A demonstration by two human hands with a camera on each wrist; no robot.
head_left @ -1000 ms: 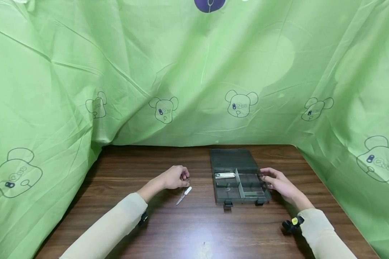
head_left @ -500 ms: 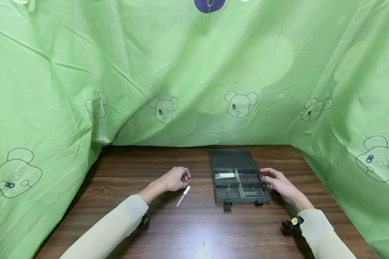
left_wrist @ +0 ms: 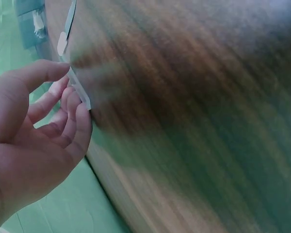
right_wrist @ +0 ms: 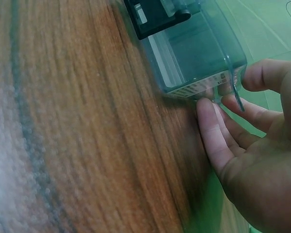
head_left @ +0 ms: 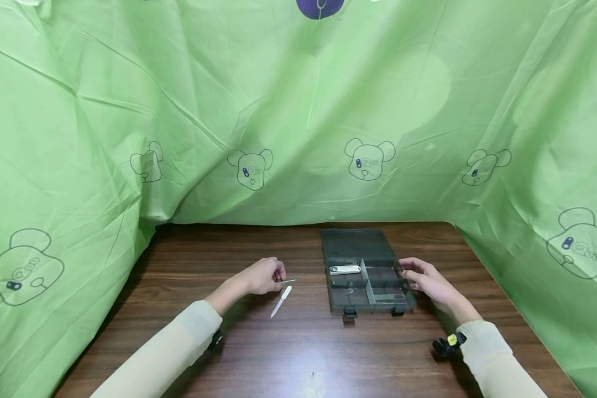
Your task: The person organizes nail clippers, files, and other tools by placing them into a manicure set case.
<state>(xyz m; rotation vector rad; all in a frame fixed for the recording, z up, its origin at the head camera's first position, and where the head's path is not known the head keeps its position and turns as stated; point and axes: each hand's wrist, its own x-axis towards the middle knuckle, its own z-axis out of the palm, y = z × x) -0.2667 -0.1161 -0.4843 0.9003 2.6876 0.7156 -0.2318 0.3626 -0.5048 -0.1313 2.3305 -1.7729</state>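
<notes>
My left hand [head_left: 265,276] pinches a thin, clear plastic strip [left_wrist: 81,90] between thumb and fingers, just over the table. Close beside that hand lies a small nail file [head_left: 281,301] with a white handle and pointed blade, flat on the wood. A translucent grey compartment box [head_left: 370,307] lies with its lid [head_left: 355,243] laid back. Inside its back left compartment sits a silver nail clipper [head_left: 345,270]. With thumb and bent fingers, my right hand [head_left: 430,282] holds the box's right side; some of its fingertips show through the plastic in the right wrist view.
Dark latches [head_left: 350,313] stick out at the box's front edge. A small clear item [head_left: 350,291] lies in its front left compartment. Brown wood-grain table [head_left: 298,354] surrounds everything, with a green printed curtain [head_left: 298,182] along the back and sides.
My left hand has drawn slightly left and down, and the clear strip now points sideways from its fingertips. The nail file has shifted slightly. My right hand and the box stay in place.
</notes>
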